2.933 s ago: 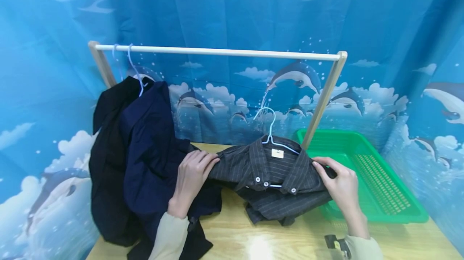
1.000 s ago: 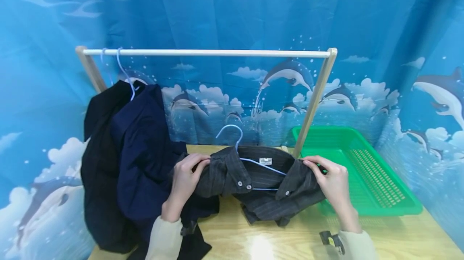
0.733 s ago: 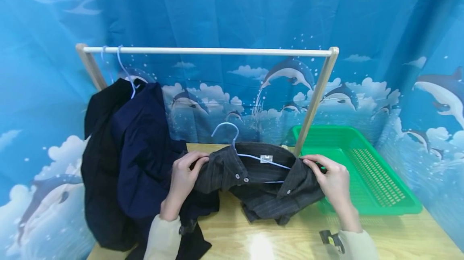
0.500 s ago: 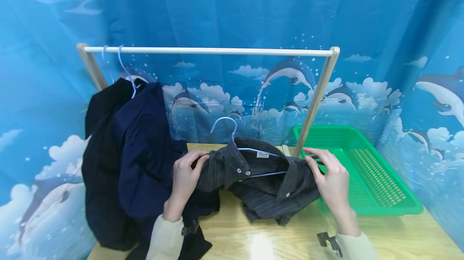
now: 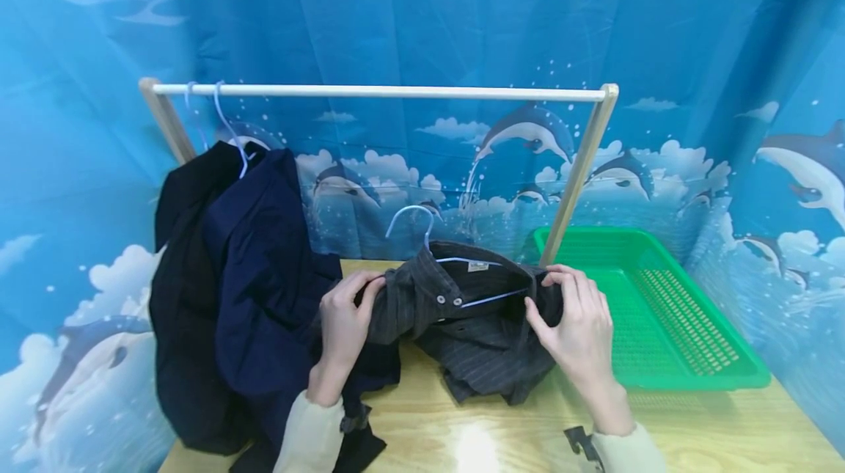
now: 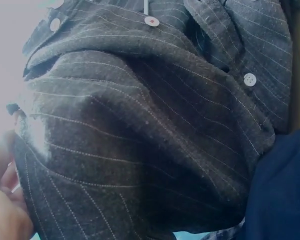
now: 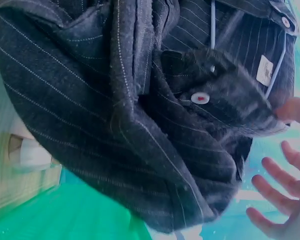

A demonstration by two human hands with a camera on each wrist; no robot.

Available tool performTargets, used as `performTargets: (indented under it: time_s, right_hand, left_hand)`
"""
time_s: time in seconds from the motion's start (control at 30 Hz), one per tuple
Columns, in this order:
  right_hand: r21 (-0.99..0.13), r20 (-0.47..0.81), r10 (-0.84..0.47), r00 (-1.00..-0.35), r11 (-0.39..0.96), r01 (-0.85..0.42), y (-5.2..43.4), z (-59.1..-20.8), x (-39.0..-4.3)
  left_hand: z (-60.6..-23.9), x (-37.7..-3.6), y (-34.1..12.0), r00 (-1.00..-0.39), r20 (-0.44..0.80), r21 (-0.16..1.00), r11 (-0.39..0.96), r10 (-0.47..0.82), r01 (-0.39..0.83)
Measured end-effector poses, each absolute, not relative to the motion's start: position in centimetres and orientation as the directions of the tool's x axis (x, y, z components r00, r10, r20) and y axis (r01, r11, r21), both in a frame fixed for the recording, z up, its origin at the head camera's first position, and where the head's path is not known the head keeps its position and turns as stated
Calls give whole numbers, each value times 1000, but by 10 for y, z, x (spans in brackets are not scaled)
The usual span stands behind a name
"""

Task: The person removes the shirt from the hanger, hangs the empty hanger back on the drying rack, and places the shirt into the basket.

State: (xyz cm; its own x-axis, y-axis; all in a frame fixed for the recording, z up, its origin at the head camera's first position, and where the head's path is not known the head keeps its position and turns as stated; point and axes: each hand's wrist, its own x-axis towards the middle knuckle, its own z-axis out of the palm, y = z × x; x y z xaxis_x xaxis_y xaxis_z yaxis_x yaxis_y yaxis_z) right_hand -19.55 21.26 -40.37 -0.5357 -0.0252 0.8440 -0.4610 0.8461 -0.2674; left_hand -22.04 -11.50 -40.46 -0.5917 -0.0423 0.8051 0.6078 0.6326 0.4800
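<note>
Left hand (image 5: 345, 323): fingers curled round the left shoulder of a dark pinstriped shirt (image 5: 472, 345), gripping the cloth; in the left wrist view the same striped cloth (image 6: 140, 130) fills the frame, bunched, with white buttons along its placket and fingertips (image 6: 5, 210) at the lower left edge. Right hand (image 5: 576, 323): set against the right shoulder of the shirt, thumb and forefinger pinching the collar edge there; in the right wrist view the fingers (image 7: 282, 195) appear spread at the lower right beside the cloth (image 7: 115, 110), so the hold is a light pinch and not a full grasp. Shirt: on a pale blue wire hanger (image 5: 422, 235), hook rising above the collar, bar crossing the open neck below a small white label (image 5: 477, 266); collar and shoulders held up between the two hands, lower part crumpled on the table (image 5: 693, 433), near the middle of its back edge. Table: light wood, the shirt touching it. To the left, at the table's left edge: a navy garment (image 5: 264, 275) and a black garment (image 5: 181, 297), each on a hanger at the left end of a rail (image 5: 376, 92), their hems trailing over the table's front left corner, the navy one touching the left hand's wrist. Rail: white bar on two slanted wooden posts, spanning above the shirt. To the right, at the table's right edge: a green plastic basket (image 5: 713, 378), just beside the right hand. Behind all: a blue curtain (image 5: 422, 11) printed with dolphins and clouds.
</note>
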Motion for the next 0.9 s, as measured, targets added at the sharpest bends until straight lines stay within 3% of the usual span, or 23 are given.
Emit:
performTargets:
  time_s: [0.4,0.73,0.9]
  right_hand:
    - [-283,865,93,-493,902,-327,239,-394,-194]
    - [-291,868,119,-483,909,-299,253,-389,-194]
    - [-282,847,95,-523,914,-291,259,-391,-195]
  left_hand:
    - [-401,-220,-128,-575,808,411,573,131,709]
    - [-395,-218,-130,-565,821,453,506,84,734]
    - [-393,-218,-131,-564,824,475,482,49,736]
